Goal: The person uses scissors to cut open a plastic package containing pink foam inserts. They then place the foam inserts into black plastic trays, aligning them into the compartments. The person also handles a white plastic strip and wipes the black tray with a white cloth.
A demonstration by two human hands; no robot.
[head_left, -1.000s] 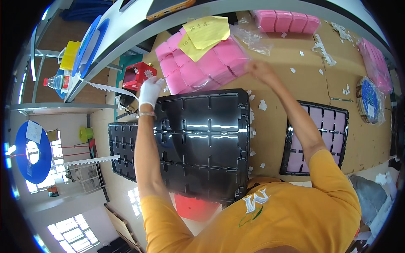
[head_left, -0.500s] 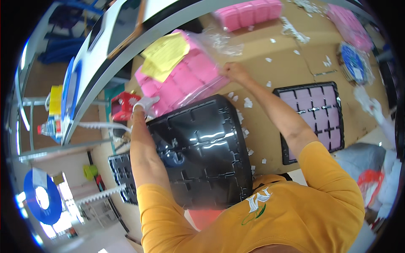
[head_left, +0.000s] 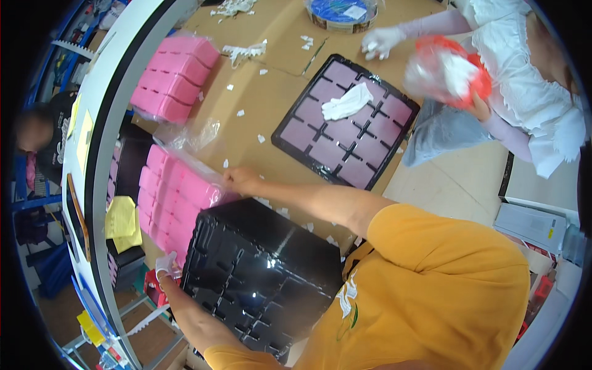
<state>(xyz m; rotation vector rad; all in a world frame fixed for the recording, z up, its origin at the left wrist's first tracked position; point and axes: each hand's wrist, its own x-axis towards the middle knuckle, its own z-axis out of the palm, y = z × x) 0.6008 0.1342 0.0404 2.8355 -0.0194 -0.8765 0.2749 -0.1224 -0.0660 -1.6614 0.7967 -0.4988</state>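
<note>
A pack of pink foam blocks [head_left: 176, 194] in clear plastic lies at the left of the table. My right hand [head_left: 242, 180] is closed on the edge of the plastic bag [head_left: 213, 176] at the pack's right corner. My left hand [head_left: 165, 266], in a white glove or finger cover, is closed at the pack's near corner, seemingly on the same plastic; its fingertips are partly hidden. A red tape dispenser [head_left: 152, 288] sits beside it. Stacked black plastic trays [head_left: 259, 271] stand between my arms. Yellow paper sheets [head_left: 123, 223] are at the pack's left edge.
Another wrapped pink pack [head_left: 174, 79] lies farther off. A black tray with mauve pads [head_left: 345, 145] bears a white glove [head_left: 348, 103]. At right, a co-worker's gloved hand [head_left: 379, 43] is over the table; their other hand holds a red-and-clear bag [head_left: 447, 71]. A shelf edge [head_left: 98, 154] curves along the left.
My view has swung to the right, bringing the co-worker in. The yellow sheets have slid off the pack's top to its left edge. Both my hands stay at the pack's corners.
</note>
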